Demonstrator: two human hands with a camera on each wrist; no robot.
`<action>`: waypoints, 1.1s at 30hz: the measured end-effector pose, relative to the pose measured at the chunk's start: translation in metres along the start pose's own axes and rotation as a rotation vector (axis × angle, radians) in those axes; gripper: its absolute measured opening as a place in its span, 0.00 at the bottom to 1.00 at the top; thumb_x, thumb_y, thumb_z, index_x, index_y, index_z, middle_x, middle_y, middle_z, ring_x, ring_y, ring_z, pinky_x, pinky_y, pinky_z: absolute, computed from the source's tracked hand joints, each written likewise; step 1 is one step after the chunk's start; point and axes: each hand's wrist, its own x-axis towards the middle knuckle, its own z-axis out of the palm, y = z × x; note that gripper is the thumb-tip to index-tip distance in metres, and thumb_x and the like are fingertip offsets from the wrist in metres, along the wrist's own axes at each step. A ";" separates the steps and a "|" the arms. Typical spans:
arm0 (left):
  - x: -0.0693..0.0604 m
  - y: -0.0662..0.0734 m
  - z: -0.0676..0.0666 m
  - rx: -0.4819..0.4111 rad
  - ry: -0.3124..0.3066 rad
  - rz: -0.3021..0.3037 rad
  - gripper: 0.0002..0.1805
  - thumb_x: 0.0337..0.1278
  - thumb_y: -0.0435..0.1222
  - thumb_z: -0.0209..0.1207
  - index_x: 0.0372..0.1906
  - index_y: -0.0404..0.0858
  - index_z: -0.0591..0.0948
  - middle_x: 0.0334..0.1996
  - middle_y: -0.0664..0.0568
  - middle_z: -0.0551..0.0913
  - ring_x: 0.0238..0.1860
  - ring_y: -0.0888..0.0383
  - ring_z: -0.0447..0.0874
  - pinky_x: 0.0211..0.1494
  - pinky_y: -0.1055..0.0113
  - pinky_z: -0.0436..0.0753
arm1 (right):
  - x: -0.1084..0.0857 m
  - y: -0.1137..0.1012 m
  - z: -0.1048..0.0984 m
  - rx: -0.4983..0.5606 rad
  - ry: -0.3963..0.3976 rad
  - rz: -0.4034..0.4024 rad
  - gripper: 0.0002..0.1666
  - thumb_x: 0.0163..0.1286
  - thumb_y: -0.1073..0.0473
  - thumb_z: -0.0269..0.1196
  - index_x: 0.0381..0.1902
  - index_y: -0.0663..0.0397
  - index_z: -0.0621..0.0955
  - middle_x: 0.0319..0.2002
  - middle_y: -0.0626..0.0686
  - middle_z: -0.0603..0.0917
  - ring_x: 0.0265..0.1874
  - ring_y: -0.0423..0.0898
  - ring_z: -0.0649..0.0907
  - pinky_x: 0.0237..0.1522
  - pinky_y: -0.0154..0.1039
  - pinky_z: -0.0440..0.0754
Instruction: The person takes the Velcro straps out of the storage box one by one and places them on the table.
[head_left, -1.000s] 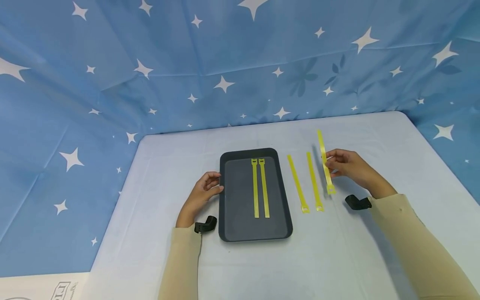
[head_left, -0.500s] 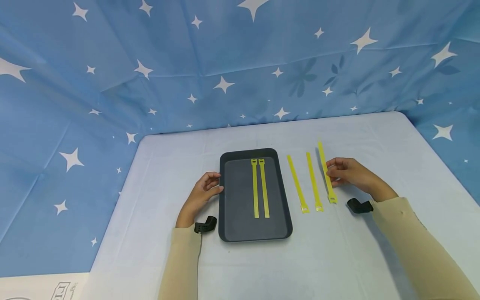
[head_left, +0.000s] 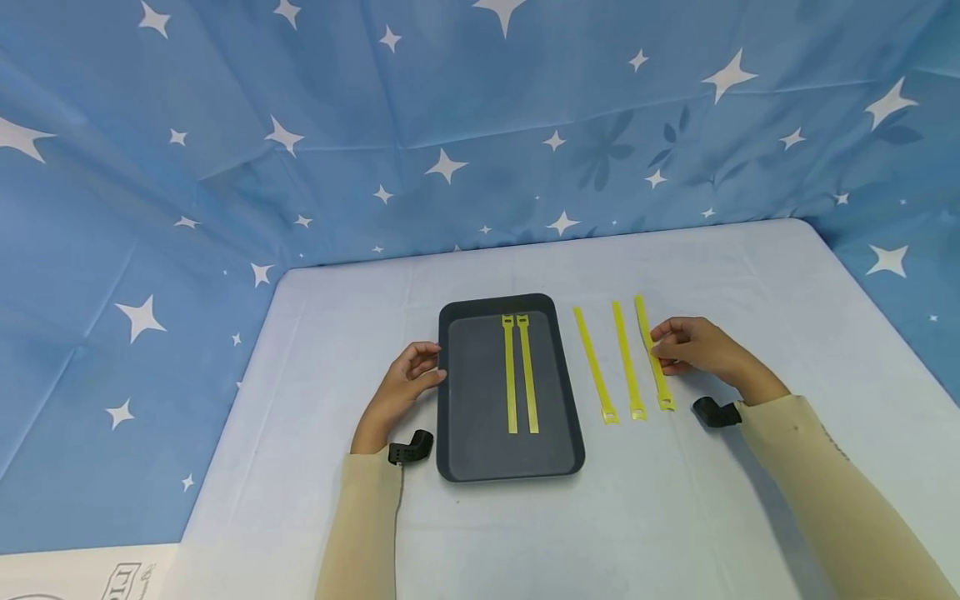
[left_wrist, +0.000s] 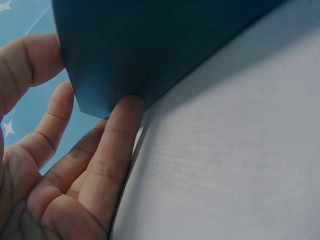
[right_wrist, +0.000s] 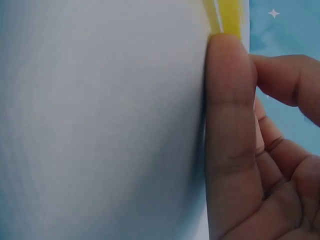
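My right hand [head_left: 701, 354] pinches a yellow cable strap [head_left: 664, 388] near its middle, low over the white table. In the right wrist view, part of the yellow strap [right_wrist: 231, 17] shows beyond a fingertip. Against the left side of a dark grey tray [head_left: 480, 457] rests my left hand [head_left: 405, 383]; the left wrist view has its fingers touching the tray's outer wall [left_wrist: 115, 60]. Two yellow straps [head_left: 512, 383] lie side by side in the tray, slotted heads at the far end.
Between the tray and my right hand, two more yellow straps [head_left: 596, 367] lie roughly parallel on the white tablecloth [head_left: 510, 542], slotted heads toward me. A blue curtain [head_left: 480, 125] with white stars hangs behind the table. Printed white material [head_left: 82, 575] shows at the bottom left.
My right hand has come down and a little nearer with the strap, which now lies close to the tabletop beside the other two. The left hand and tray have stayed put.
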 end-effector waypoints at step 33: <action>0.000 0.001 0.000 0.005 -0.001 0.005 0.26 0.73 0.25 0.60 0.71 0.24 0.69 0.72 0.29 0.72 0.74 0.37 0.72 0.61 0.70 0.83 | -0.002 -0.014 0.001 0.044 0.221 -0.301 0.17 0.80 0.67 0.63 0.58 0.78 0.77 0.34 0.46 0.87 0.29 0.44 0.84 0.33 0.34 0.87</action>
